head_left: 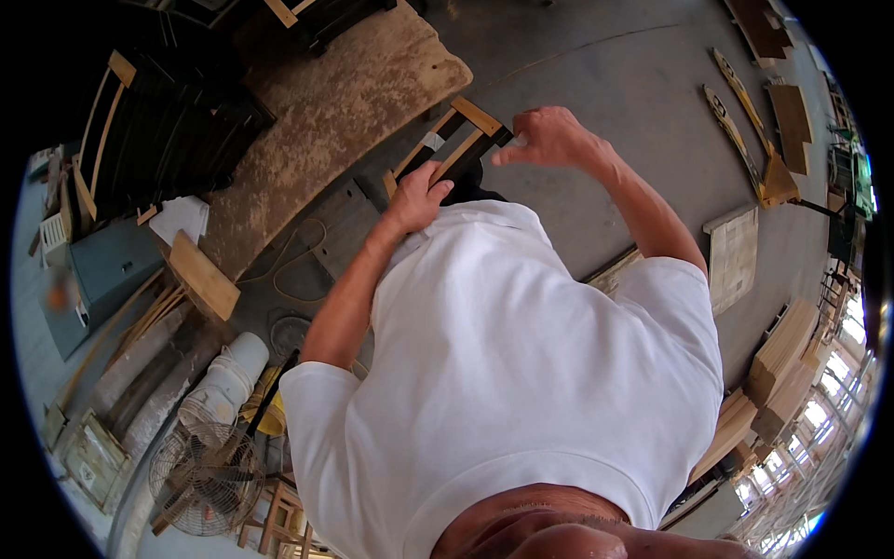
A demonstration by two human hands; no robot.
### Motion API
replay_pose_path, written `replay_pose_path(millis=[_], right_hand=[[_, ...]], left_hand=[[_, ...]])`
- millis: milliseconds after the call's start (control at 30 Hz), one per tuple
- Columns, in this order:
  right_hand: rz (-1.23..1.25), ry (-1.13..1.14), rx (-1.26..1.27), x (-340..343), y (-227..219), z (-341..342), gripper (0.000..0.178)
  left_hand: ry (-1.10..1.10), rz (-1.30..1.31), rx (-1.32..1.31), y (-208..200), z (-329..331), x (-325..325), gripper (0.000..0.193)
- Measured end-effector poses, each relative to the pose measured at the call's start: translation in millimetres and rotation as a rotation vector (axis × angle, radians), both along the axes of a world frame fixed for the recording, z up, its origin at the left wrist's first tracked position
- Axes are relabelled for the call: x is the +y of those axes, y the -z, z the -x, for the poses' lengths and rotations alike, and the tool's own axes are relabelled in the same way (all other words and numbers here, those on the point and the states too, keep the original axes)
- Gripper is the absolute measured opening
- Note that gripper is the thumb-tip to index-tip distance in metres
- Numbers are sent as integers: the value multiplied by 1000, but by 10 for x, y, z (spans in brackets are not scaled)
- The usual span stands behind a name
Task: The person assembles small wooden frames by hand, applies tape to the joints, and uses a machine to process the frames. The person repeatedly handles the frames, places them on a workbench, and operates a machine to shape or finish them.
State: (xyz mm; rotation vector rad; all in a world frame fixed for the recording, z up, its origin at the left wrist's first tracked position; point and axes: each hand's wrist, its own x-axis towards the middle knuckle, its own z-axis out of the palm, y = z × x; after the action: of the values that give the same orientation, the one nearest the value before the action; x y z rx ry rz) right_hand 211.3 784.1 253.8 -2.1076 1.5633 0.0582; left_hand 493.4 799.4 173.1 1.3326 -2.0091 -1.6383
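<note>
A small rectangular wooden frame (477, 115), with pale wood edges and black sides, is held in front of my body, tilted. My left hand (419, 197) is closed on its near left side, the thumb lying over the edge. A small white patch (433, 141) shows on the frame's left rail. Beside the frame's right corner is my right hand (551, 138), its fingers curled and its thumb held apart from them. Nothing shows in that hand. My shirt hides what lies under the frame's near end.
A worn brown workbench (326, 121) runs along the left, with stacked black frames (163, 130) on it. A wire fan (207, 480) and white buckets (223, 377) stand lower left. A yellow pallet jack (778, 177) and stacked boards (782, 359) are at the right.
</note>
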Motion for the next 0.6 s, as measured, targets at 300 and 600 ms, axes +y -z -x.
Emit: replay_pose_path(millis=[300,600], right_hand=[[-285,133,-285,33,172,180,34],[-614,309,-655,129,229,-625,43]], left_hand=[[-53,-164,34,190,-62,-66,30],[-109,-178,133,170,-181,-281,32]])
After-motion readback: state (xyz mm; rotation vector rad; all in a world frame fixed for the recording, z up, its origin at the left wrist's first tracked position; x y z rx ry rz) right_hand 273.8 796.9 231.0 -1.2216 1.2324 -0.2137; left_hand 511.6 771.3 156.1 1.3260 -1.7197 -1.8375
